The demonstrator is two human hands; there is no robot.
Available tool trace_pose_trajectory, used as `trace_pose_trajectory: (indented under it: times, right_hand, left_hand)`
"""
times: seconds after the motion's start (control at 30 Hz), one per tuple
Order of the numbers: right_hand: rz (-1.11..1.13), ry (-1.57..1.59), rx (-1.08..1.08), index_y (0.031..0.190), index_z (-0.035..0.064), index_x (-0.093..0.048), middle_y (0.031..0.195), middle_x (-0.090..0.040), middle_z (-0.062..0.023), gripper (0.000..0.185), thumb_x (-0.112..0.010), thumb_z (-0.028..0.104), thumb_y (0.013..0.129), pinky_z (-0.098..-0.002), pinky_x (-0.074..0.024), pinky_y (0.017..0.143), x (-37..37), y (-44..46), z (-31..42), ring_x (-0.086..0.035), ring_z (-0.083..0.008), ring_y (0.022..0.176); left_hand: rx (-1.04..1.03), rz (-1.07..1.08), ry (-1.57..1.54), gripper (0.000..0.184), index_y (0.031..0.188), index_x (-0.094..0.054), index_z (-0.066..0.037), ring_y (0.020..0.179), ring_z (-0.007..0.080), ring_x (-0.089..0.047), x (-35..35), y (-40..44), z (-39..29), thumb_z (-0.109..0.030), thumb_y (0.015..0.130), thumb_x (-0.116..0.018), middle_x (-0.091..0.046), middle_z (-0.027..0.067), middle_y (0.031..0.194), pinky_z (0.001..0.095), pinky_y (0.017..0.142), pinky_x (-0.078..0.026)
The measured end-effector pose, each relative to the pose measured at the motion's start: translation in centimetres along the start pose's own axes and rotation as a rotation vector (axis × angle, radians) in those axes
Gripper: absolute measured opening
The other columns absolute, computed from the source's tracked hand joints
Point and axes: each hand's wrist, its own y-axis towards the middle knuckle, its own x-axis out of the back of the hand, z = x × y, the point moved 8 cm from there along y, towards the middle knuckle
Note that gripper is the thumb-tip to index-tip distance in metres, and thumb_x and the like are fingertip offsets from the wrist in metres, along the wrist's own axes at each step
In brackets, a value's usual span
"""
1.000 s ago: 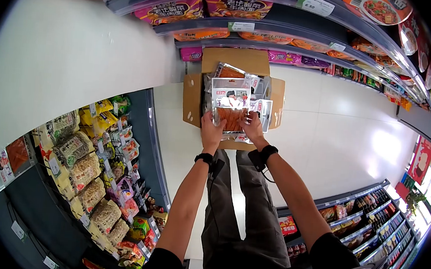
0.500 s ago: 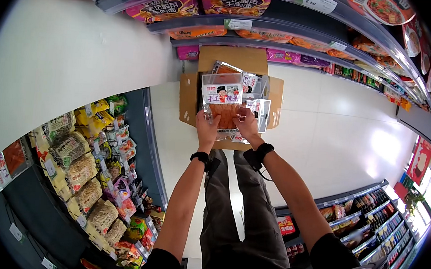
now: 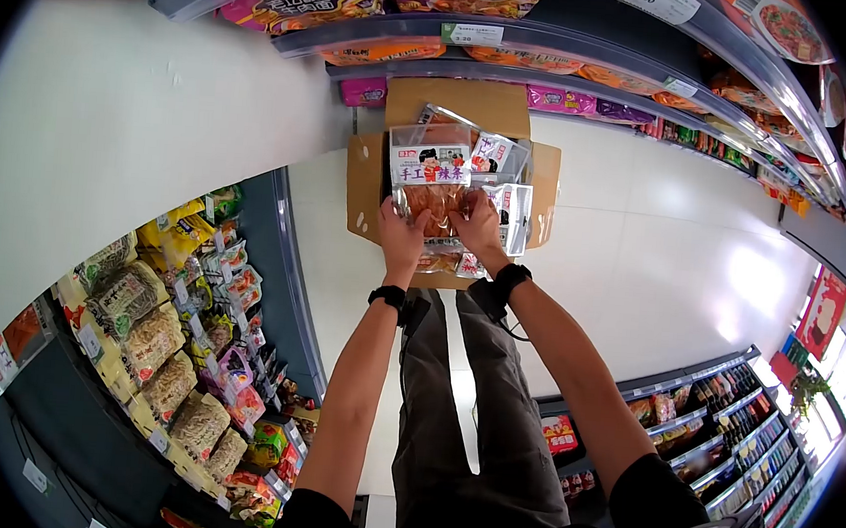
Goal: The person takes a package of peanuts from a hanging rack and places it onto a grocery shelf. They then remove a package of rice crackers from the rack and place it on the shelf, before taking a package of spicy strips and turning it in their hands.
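My left hand and my right hand grip the lower part of a clear packet of spicy strips, one hand on each side. The packet has a white label with a cartoon figure and shows reddish-brown strips below it; its film looks creased between my fingers. Beneath it is an open cardboard box with its flaps folded out. Several similar packets lie inside, overlapping and at different angles, some partly hidden by the held one.
Instant noodle shelves curve over the box at the top. A snack rack with hanging bags stands at left. More stocked shelves are at lower right. My legs are just below the box.
The held packet has shifted slightly up and left in view, along with both hands. Its lower part is now more bent and creased.
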Motion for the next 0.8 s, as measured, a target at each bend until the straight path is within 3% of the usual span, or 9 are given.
trace_pose_trajectory:
  times: [0.27,0.47,0.53,0.57,0.7,0.8]
  right_hand:
    - [-0.079,0.053,0.004,0.114,-0.0053,-0.051,0.100,-0.067,-0.0234,0.055,-0.077,0.022,0.074,-0.0432,-0.0532,0.084,1.2,-1.4,-0.6,-0.067,-0.0366,0.095]
    - [-0.042,0.078,-0.098,0.112,-0.0054,-0.053,0.095,-0.068,-0.0205,0.055,-0.078,0.026,0.075,-0.0417,-0.0539,0.076,2.9,-2.1,0.3,-0.067,-0.0338,0.085]
    - [-0.156,0.016,0.037,0.110,-0.0042,-0.055,0.093,-0.067,-0.0181,0.049,-0.077,0.026,0.078,-0.0395,-0.0538,0.071,5.1,-3.5,2.7,-0.067,-0.0302,0.077]
    - [-0.156,0.017,0.039,0.110,-0.0042,-0.055,0.093,-0.067,-0.0181,0.049,-0.077,0.026,0.078,-0.0395,-0.0538,0.071,6.0,-4.4,3.5,-0.067,-0.0302,0.077]
    - [0.090,0.219,0.143,0.110,-0.0009,-0.057,0.089,-0.066,-0.0119,0.031,-0.070,0.016,0.088,-0.0331,-0.0525,0.063,11.2,-10.2,13.2,-0.066,-0.0210,0.071]
    - [0.396,0.266,0.263,0.116,0.0045,-0.058,0.087,-0.066,-0.0081,0.028,-0.065,0.009,0.089,-0.0303,-0.0521,0.064,18.8,-19.4,27.7,-0.064,-0.0176,0.072]
  left_hand:
    - [0.044,-0.001,-0.024,0.074,0.130,-0.046,0.008,0.112,0.0397,-0.054,0.5,-1.7,-1.8,-0.032,0.079,-0.081,-0.052,0.0244,0.120,0.0431,0.097,-0.044]
    - [0.113,-0.030,-0.005,0.073,0.134,-0.040,0.008,0.119,0.0407,-0.049,1.1,-2.2,-2.6,-0.032,0.084,-0.077,-0.047,0.0239,0.127,0.0442,0.102,-0.041]
    - [0.102,-0.114,0.003,0.072,0.132,-0.044,0.006,0.116,0.0328,-0.050,2.2,-2.5,-2.6,-0.035,0.084,-0.078,-0.048,0.0210,0.127,0.0409,0.102,-0.040]
    - [0.100,-0.115,0.003,0.072,0.132,-0.044,0.006,0.116,0.0328,-0.050,2.7,-2.9,-2.7,-0.035,0.084,-0.078,-0.048,0.0210,0.127,0.0409,0.102,-0.040]
    - [0.017,-0.252,-0.236,0.053,0.131,-0.047,0.001,0.116,0.0273,-0.051,8.5,-5.0,-7.9,-0.022,0.090,-0.071,-0.049,0.0153,0.128,0.0387,0.103,-0.041]
    - [-0.082,-0.300,-0.378,0.043,0.129,-0.049,-0.001,0.114,0.0248,-0.052,15.3,-8.3,-15.1,-0.014,0.092,-0.067,-0.051,0.0125,0.128,0.0379,0.103,-0.041]
